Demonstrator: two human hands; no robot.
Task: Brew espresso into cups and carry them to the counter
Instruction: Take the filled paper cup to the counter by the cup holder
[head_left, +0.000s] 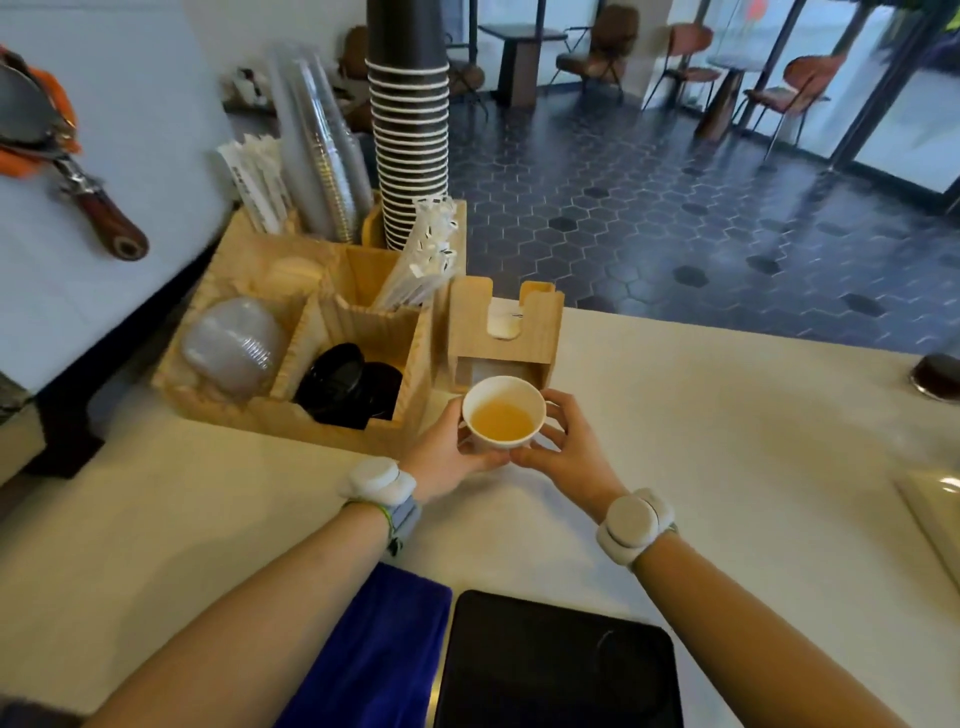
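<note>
At the pale counter (727, 467), a left hand (447, 457) and right hand (566, 452) are cupping a white paper cup (503, 413), fingers curling around its sides beside a wooden organizer (332, 322).

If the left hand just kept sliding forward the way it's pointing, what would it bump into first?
The left hand grips the paper cup and points up and right in the view. Beyond the cup, it would probably meet the small wooden napkin holder first, though depth is hard to judge and the organiser corner sits close.
</note>
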